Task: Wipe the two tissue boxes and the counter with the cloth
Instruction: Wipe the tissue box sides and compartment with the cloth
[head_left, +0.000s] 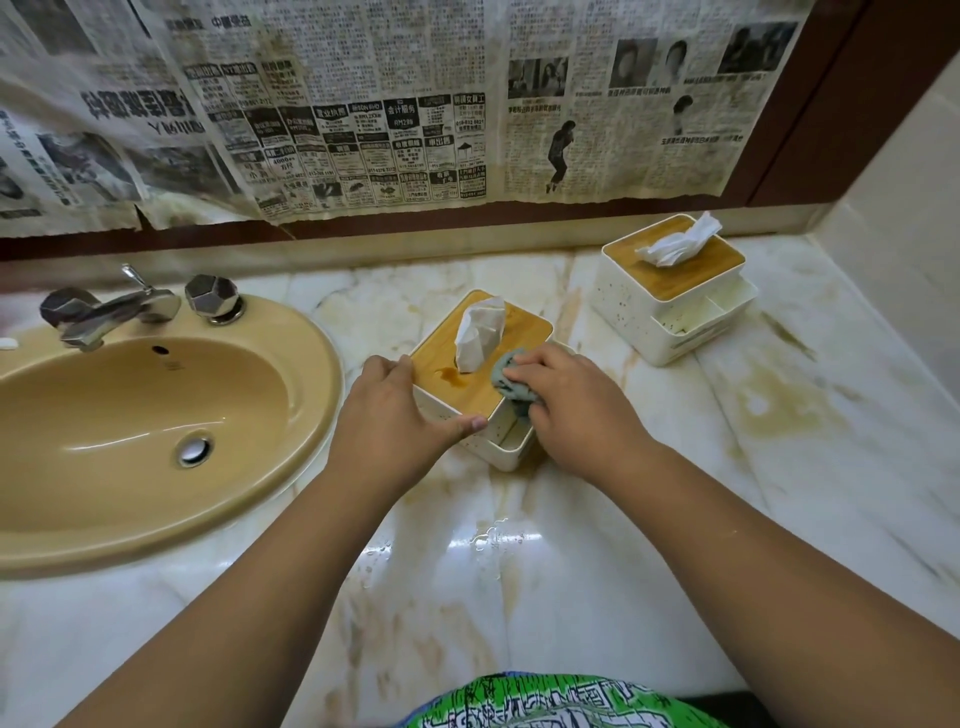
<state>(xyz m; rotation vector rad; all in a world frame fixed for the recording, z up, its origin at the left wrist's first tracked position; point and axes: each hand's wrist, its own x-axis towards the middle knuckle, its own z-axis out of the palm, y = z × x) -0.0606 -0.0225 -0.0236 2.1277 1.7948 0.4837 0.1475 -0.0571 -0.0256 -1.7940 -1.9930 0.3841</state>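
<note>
Right now, at the middle of the frame, the left hand (395, 410) is bracing the nearer tissue box (524, 325). Its fingers are curling over the box's left edge and its thumb is lying along the front wall. The right hand (576, 410) is bunching a grey-green cloth (511, 384) in closed fingers and pressing it onto the lower right corner of the wooden lid (436, 358). A small brown spill (451, 375) is sitting on the lid just left of the cloth, below the white tissue (480, 332) standing out of the slot.

The second tissue box (623, 306) is waiting at the upper right, well apart from both hands, on the marble counter (597, 571). Yellowish stains (769, 405) are showing on the counter below that box, and the sink (130, 431) is filling the left of the frame.

The box is probably light plastic and likely to skid on the wet, glossy marble, so holding it by its side walls, as the left hand is doing, seems the right grip. The lid looks loose-fitting and could lift if pushed from the edge. The soft cloth is folding to fit whatever it meets, and the tissue would tear or soak easily, so wiping around it seems wise.
</note>
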